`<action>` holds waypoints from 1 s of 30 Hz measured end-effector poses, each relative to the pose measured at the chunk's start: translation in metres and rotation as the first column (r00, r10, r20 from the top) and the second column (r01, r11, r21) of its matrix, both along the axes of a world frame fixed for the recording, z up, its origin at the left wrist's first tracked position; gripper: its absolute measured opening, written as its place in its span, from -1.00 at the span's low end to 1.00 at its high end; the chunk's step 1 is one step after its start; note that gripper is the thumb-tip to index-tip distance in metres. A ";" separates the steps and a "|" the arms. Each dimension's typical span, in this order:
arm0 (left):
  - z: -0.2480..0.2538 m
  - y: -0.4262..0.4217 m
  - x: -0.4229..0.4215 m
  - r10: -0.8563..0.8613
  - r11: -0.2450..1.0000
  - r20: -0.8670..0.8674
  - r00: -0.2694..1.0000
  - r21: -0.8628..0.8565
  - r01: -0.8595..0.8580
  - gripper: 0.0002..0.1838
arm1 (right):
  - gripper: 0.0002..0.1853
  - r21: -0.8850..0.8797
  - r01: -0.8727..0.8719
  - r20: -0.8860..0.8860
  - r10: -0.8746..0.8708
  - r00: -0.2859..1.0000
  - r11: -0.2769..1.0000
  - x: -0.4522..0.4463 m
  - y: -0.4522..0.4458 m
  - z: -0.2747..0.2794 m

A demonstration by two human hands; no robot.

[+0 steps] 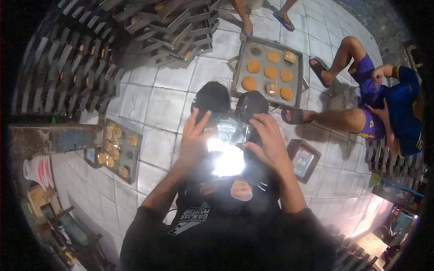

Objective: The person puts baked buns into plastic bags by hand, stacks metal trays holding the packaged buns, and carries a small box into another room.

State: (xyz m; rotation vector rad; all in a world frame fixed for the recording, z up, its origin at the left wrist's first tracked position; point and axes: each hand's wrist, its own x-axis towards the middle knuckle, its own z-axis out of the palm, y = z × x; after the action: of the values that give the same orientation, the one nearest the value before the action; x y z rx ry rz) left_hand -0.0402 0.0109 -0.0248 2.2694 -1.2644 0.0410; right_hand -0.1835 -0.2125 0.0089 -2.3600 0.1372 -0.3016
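Note:
A glossy, see-through plastic wrapper (230, 131), partly washed out by bright glare, lies between my hands above my lap. My left hand (195, 137) is at its left edge, fingers bent over it. At the right edge is my right hand (270, 137), with curled fingers and the thumb pointing inward. Whether anything is inside the wrapper I cannot tell. Ahead of my dark shoes stands a metal tray (262, 48) of several round golden cakes (271, 72). Two of them look wrapped in clear plastic, one being the wrapped cake (271, 88) near the front.
Stacked metal trays (167, 34) rise at the left. Another tray (132, 174) there holds several wrapped cakes (116, 132). A small box (311, 168) with plastic inside stands at the right. A person (404, 108) sits beyond it; another person's hand (246, 28) is by the cake tray.

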 end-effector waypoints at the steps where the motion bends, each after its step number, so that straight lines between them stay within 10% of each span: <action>1: 0.002 0.003 0.005 -0.066 0.998 -0.015 0.998 0.002 0.066 -0.71 | -0.29 -0.028 -0.014 -0.001 0.014 1.000 1.000 0.001 0.000 0.002; 6: -0.018 0.021 0.003 -0.296 0.932 0.191 0.936 -0.157 0.326 -0.45 | -0.44 -0.141 -0.096 0.048 0.104 0.993 0.985 0.006 0.013 0.027; 8: -0.024 0.033 -0.024 -0.236 0.899 -0.624 0.745 -0.431 -0.077 -0.28 | -0.55 0.038 -0.156 -0.053 0.158 0.986 0.987 -0.003 0.007 0.039; 13: 0.053 0.016 0.008 -0.081 0.985 -0.934 0.348 -0.023 0.169 -0.84 | -0.85 0.339 -0.277 0.001 0.294 0.956 0.899 0.020 -0.028 0.052; 15: 0.042 0.016 0.017 -0.042 0.998 -0.952 0.304 -0.053 -0.030 -0.83 | -0.68 0.845 0.000 -0.123 0.194 0.973 0.535 0.029 -0.088 -0.012; 17: 0.033 0.005 0.038 -0.052 0.899 -0.983 0.175 -0.123 -0.421 -0.83 | -0.62 0.800 0.365 -0.270 -0.258 0.928 0.476 0.071 -0.126 -0.085; 18: 0.032 -0.004 0.053 -0.102 0.792 -0.992 0.077 -0.127 -0.597 -0.83 | -0.58 0.098 0.376 -0.494 -0.283 0.822 0.921 0.064 -0.163 -0.159; 19: 0.033 -0.020 0.064 -0.043 0.729 -0.993 0.114 -0.109 -0.676 -0.77 | -0.53 -0.614 -0.028 -0.596 -0.441 0.671 0.788 0.058 -0.199 -0.230; 22: 0.024 -0.073 0.073 0.013 0.550 -1.000 0.016 -0.006 -0.835 -0.72 | -0.56 0.205 0.131 -0.761 0.074 0.645 0.970 0.101 -0.193 -0.239; 24: 0.006 -0.070 0.080 0.096 0.709 -0.983 0.157 -0.043 -0.703 -0.70 | -0.58 0.321 0.207 -0.783 0.137 0.607 0.924 0.132 -0.205 -0.264; 26: 0.011 -0.078 0.079 0.133 0.639 -0.989 0.065 0.036 -0.768 -0.69 | -0.57 -0.077 -0.213 -0.734 0.089 0.674 0.974 0.162 -0.235 -0.340; 28: -0.012 -0.076 0.076 0.339 0.752 -0.855 0.393 -0.005 -0.660 -0.72 | -0.55 0.063 -0.002 -0.696 0.046 0.716 0.998 0.198 -0.239 -0.346; 30: -0.017 -0.074 0.076 0.105 0.615 -0.966 0.235 -0.122 -0.779 -0.68 | -0.53 0.093 0.177 -0.553 -0.097 0.828 0.980 0.215 -0.244 -0.395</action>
State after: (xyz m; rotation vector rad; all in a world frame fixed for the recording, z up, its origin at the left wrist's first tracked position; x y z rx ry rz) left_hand 0.0355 -0.0629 -0.0416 1.4989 0.1540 -0.4705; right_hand 0.0313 -0.4570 -0.3856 -2.2346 0.5852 0.3218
